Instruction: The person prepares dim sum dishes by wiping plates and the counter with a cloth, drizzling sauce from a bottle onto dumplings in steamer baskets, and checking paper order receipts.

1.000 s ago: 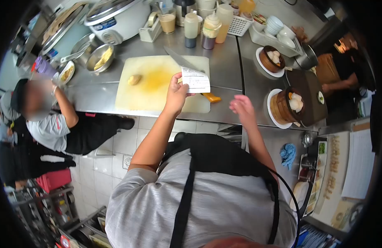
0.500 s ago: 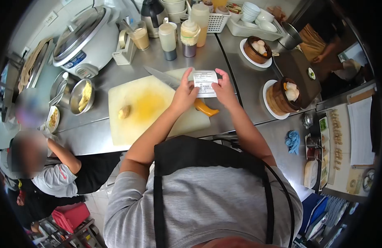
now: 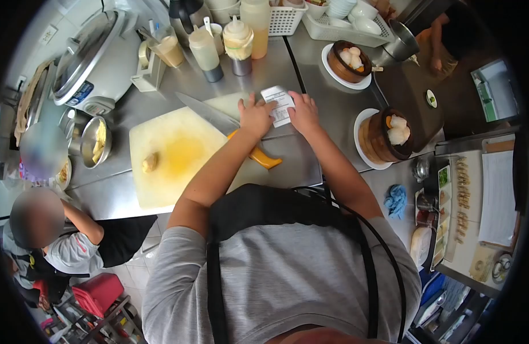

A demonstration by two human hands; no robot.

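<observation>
A printed slip of paper (image 3: 279,105) lies between my two hands near the right edge of the cutting board. My left hand (image 3: 256,116) has its fingers spread, with the fingertips at the slip's left edge. My right hand (image 3: 303,113) holds the slip's right edge, thumb on the paper. Under my left wrist, the yellow-handled knife (image 3: 207,111) lies across the cutting board (image 3: 150,135), its handle pointing toward me. A small pale yellow lump (image 3: 150,162) and a wet yellow stain are on the board's left part.
Sauce bottles (image 3: 205,54) stand behind the board. A rice cooker (image 3: 89,63) and a metal bowl (image 3: 96,142) are at the left. Two steamer baskets (image 3: 349,61) on white plates stand at the right. One person (image 3: 72,241) is at the left, another at the upper right.
My right hand has come in from the right to the slip, which has been lowered and tilted. My left hand's fingers have spread. The view has shifted, and the board appears turned.
</observation>
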